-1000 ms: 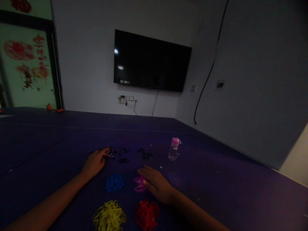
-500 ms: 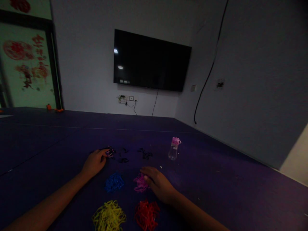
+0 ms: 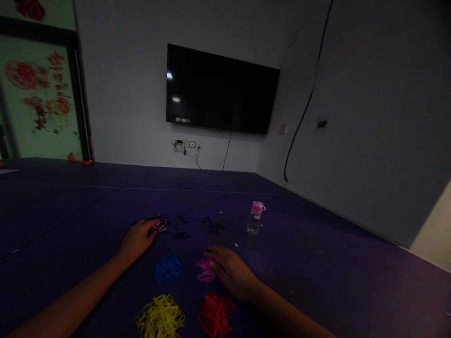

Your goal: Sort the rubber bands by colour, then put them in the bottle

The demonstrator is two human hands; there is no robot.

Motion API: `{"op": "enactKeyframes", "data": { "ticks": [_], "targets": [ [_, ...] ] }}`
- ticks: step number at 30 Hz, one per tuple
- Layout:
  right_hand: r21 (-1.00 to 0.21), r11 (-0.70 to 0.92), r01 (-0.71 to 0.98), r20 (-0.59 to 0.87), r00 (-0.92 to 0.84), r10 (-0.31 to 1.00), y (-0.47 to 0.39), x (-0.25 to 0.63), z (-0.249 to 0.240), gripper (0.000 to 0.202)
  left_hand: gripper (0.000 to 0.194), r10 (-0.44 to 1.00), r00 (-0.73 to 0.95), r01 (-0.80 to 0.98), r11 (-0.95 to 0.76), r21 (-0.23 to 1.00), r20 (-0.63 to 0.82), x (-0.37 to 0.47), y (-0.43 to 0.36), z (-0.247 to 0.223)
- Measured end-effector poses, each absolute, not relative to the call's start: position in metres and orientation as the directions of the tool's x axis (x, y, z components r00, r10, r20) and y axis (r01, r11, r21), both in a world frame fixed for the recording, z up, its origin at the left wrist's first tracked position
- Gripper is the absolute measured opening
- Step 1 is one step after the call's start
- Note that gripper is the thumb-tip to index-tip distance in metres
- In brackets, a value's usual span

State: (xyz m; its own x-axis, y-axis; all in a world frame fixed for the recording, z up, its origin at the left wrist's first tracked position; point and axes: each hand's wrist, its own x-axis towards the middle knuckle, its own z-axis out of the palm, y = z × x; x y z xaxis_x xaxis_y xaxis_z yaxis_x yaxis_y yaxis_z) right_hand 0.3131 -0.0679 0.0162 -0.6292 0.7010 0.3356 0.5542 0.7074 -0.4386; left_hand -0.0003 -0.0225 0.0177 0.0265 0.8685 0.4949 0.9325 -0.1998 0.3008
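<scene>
My left hand (image 3: 139, 237) reaches to a small mixed clump of black and pink rubber bands (image 3: 161, 224), its thumb and forefinger closed on the clump's near edge. My right hand (image 3: 234, 271) lies over the right side of a pink rubber band pile (image 3: 204, 270); its fingers are stretched out, with the thumb a little apart. Between my forearms sits a blue rubber band pile (image 3: 168, 268). Nearer to me are a yellow pile (image 3: 160, 317) and a red pile (image 3: 216, 313). Loose black bands (image 3: 213, 226) lie scattered beyond my hands.
A clear bottle with a pink cap (image 3: 254, 218) stands on the purple surface (image 3: 334, 263), right of the black bands. Small white scraps (image 3: 236, 244) lie near it. A television (image 3: 221, 89) hangs on the far wall, and a black cable (image 3: 299, 124) runs down the right wall.
My right hand has shifted very slightly at the pink pile. My left hand stays at the mixed clump, nearly unmoved.
</scene>
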Motion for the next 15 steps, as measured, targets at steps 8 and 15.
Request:
{"op": "enactKeyframes", "data": {
  "ticks": [8, 15],
  "targets": [
    [-0.419, 0.703, 0.575, 0.317, -0.632, 0.707, -0.067, 0.3123, 0.0171, 0.04, 0.039, 0.866, -0.052, 0.946, -0.117, 0.303, 0.497, -0.0043, -0.0206, 0.0145],
    [-0.385, 0.705, 0.596, 0.299, -0.642, 0.706, -0.0689, 0.3118, 0.0198, 0.041, 0.027, 0.827, 0.116, 0.933, -0.28, 0.224, 0.55, 0.0002, -0.0206, 0.0162]
  ]
}}
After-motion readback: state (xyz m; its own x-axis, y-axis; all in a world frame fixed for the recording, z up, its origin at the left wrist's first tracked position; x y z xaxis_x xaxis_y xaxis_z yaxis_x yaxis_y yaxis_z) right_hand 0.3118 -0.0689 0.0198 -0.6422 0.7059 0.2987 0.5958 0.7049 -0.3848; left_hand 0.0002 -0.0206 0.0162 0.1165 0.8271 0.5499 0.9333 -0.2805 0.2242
